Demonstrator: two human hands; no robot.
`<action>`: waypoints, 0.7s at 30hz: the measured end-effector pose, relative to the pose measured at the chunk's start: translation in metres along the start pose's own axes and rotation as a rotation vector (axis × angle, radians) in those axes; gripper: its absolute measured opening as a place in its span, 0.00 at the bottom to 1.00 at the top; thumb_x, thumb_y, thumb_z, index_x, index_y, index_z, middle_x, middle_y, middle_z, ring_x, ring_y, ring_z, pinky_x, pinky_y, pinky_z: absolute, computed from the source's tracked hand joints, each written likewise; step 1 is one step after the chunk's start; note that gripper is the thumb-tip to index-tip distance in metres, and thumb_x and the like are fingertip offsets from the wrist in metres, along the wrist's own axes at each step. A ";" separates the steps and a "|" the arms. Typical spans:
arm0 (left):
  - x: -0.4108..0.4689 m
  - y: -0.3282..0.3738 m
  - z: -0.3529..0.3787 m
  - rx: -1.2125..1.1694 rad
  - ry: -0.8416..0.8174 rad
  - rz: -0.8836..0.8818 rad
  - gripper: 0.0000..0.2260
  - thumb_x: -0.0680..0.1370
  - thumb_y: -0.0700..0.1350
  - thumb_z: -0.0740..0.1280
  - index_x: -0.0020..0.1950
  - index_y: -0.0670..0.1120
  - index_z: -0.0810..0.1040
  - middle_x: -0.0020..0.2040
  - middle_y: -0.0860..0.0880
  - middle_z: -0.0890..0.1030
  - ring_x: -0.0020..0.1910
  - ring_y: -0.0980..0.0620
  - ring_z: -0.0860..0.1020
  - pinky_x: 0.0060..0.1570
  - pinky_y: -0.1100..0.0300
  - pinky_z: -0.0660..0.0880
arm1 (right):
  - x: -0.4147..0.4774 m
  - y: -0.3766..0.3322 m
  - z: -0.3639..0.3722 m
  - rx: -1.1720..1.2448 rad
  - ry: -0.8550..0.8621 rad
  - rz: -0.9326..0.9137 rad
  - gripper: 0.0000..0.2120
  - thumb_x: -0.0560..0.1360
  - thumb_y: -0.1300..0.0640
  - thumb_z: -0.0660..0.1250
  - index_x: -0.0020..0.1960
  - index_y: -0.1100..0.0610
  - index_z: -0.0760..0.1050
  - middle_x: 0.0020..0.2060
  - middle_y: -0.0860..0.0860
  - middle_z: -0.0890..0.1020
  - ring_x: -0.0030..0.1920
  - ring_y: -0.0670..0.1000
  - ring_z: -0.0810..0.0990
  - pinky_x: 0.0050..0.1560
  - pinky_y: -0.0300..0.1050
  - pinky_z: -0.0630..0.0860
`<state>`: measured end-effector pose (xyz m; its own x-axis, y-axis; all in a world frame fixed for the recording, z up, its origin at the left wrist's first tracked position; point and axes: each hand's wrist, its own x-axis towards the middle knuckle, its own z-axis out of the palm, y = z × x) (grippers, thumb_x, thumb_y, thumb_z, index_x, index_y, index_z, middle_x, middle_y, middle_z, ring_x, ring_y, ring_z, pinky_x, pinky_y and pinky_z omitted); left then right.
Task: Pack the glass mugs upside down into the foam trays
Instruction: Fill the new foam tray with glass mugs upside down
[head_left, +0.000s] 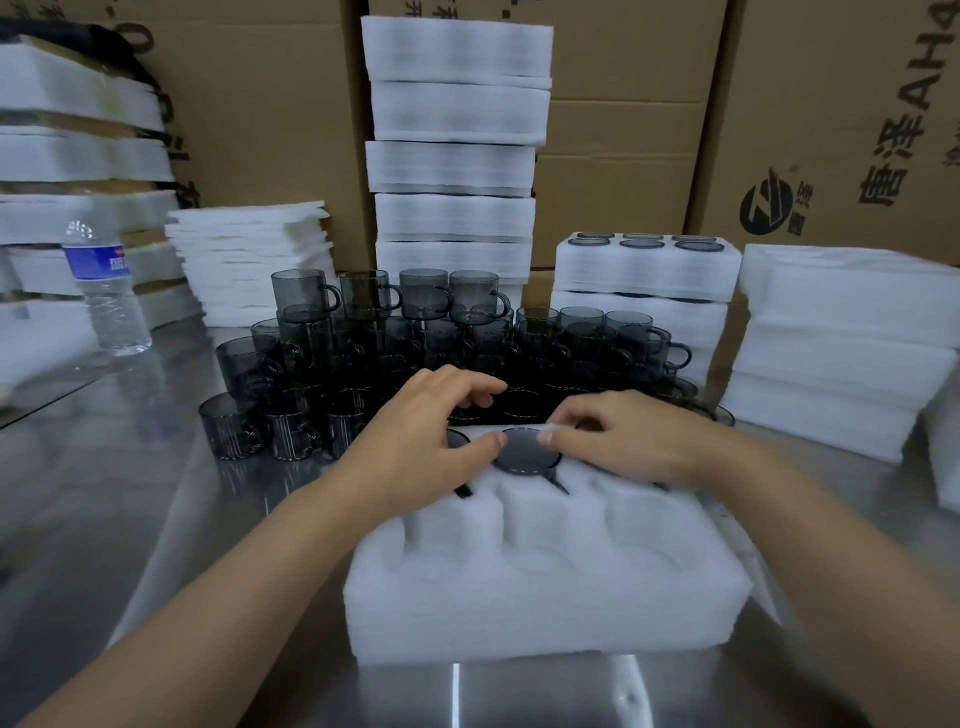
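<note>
Head view: a white foam tray (545, 597) was seen beneath both hands. Beyond the fingertips, smoked glass mugs (363, 332) were stacked. The left hand (426, 441) and right hand (628, 436) were arched, fingers bent, over the tray's far row. An upturned mug (527, 452) was seated between them, touched by left thumb and right fingertips; whether it was gripped could not be told.

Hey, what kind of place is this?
Probably a warehouse or factory packing station: stacked cardboard boxes behind, piles of foam trays, and dozens of dark glass mugs on a metal table.
</note>
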<state>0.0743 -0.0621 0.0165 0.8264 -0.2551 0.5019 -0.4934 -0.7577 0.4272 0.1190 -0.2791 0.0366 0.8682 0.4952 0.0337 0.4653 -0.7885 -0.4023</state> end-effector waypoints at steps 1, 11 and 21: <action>0.000 0.000 0.000 -0.001 -0.002 -0.001 0.18 0.75 0.51 0.67 0.64 0.58 0.72 0.51 0.65 0.73 0.54 0.66 0.68 0.51 0.72 0.64 | 0.000 0.000 0.002 -0.042 -0.016 -0.006 0.17 0.74 0.33 0.56 0.54 0.41 0.75 0.49 0.42 0.80 0.49 0.44 0.78 0.53 0.46 0.76; -0.001 0.000 0.000 -0.019 -0.032 -0.043 0.15 0.73 0.54 0.65 0.60 0.60 0.74 0.49 0.65 0.74 0.54 0.66 0.69 0.50 0.73 0.67 | -0.003 -0.007 0.005 -0.146 -0.101 -0.012 0.20 0.78 0.37 0.50 0.55 0.50 0.70 0.47 0.43 0.74 0.51 0.46 0.71 0.51 0.44 0.66; 0.001 0.000 0.002 -0.048 -0.037 -0.074 0.09 0.75 0.47 0.69 0.55 0.54 0.79 0.49 0.58 0.78 0.51 0.60 0.74 0.55 0.60 0.71 | -0.003 0.002 0.014 -0.115 0.044 -0.028 0.17 0.76 0.35 0.53 0.53 0.45 0.72 0.45 0.40 0.75 0.51 0.45 0.72 0.54 0.44 0.69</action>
<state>0.0754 -0.0637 0.0149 0.8701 -0.2227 0.4397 -0.4426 -0.7457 0.4981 0.1151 -0.2767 0.0224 0.8600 0.5032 0.0848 0.5042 -0.8125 -0.2926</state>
